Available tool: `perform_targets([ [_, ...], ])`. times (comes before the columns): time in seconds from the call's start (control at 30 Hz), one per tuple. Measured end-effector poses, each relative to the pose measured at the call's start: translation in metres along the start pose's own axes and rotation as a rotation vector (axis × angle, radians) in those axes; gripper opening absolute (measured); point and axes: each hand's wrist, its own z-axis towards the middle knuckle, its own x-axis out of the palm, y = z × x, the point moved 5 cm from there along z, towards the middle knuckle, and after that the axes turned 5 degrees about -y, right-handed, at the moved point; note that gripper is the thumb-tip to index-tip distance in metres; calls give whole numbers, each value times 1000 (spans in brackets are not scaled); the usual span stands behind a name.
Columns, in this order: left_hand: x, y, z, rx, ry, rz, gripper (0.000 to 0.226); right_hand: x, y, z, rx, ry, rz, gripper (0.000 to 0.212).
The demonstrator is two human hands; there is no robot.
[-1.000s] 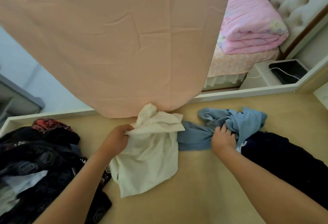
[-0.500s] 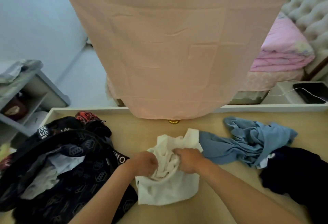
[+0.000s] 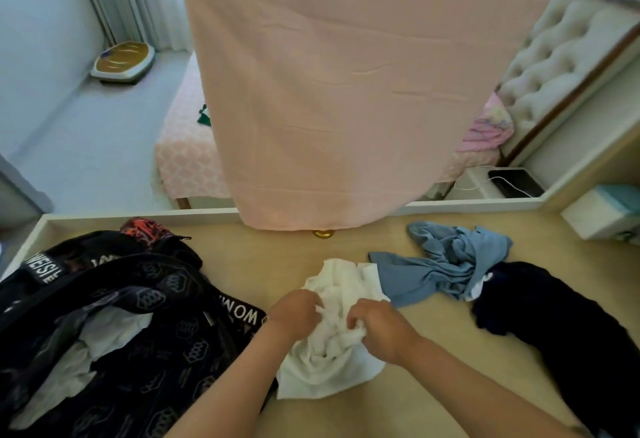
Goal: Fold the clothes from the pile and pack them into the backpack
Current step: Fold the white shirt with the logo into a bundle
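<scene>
A crumpled white garment (image 3: 329, 358) lies on the wooden table (image 3: 263, 264) in front of me. My left hand (image 3: 294, 313) grips its bunched cloth on the left side, and my right hand (image 3: 381, 330) grips it on the right. A black patterned backpack (image 3: 114, 326) lies open at the left with white cloth inside. To the right sit a crumpled blue garment (image 3: 446, 264) and a dark navy garment (image 3: 561, 326).
A pink cloth (image 3: 346, 91) hangs down over the table's far edge. A white box (image 3: 602, 212) stands at the right edge. Beyond the table are a bed with pink bedding (image 3: 187, 157), a tufted headboard and a bedside unit (image 3: 498, 184).
My right hand left the blue garment and joined my left hand on the white garment, which is now bunched between both. The view has swung left and up.
</scene>
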Motion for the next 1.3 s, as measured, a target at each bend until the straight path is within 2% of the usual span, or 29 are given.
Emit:
perform_targets([
  [0.07,-17,2,0,-19,-171,-86,26,2,-12,-13,65,1,-182,38],
  [0.13,-41,3,-1,-2,-337,-175,23,-14,-20,-20,129,-57,-339,22],
  [0.2,-66,1,-4,50,-475,-279,20,-44,-28,-25,196,-256,-386,11],
  [0.3,-100,-12,-14,175,-631,-404,14,-93,-29,-29,198,-577,-184,19],
  [0.4,-121,-23,-31,242,-715,-374,12,-116,-22,-24,249,-561,86,27],
  [0.47,-119,-21,-41,193,-677,-330,13,-117,-17,-22,218,-472,74,21],
  [0.5,-114,-16,-44,138,-604,-335,18,-113,-13,-23,184,-373,53,22],
  [0.57,-96,-8,-52,34,-399,-349,38,-87,-12,-25,171,13,-10,30],
  [0.63,-76,-7,-58,25,-284,-239,41,-55,-21,-36,202,404,-106,54],
  [0.67,-68,-11,-63,44,-281,-200,35,-43,-22,-41,214,471,-91,73],
  [0.7,-64,-19,-66,75,-300,-188,27,-38,-19,-41,199,425,-9,89],
  [0.73,-62,-29,-70,106,-321,-194,22,-41,-12,-37,170,308,127,98],
  [0.77,-62,-42,-73,139,-346,-206,18,-49,-1,-32,120,169,276,100],
  [0.8,-64,-57,-76,174,-375,-214,15,-58,8,-28,71,72,401,92],
  [0.83,-68,-72,-79,212,-413,-220,13,-66,18,-25,25,11,501,73],
  [0.9,-78,-95,-81,238,-498,-205,13,-85,30,-19,-19,-41,591,19],
  [0.93,-84,-105,-82,232,-520,-192,15,-96,32,-16,-47,-91,617,9],
  [1.0,-95,-116,-80,192,-480,-213,30,-118,27,-15,-87,-199,700,16],
  [1.07,-102,-122,-74,128,-365,-200,50,-144,16,-18,-104,-253,805,18],
  [1.1,-103,-126,-71,111,-307,-163,52,-157,12,-21,-123,-263,846,18],
  [1.2,-107,-143,-58,70,-207,-45,17,-190,-1,-29,-169,-269,860,18],
  [1.3,-131,-161,-51,17,-253,73,27,-219,-29,-32,-100,-403,642,27],
])
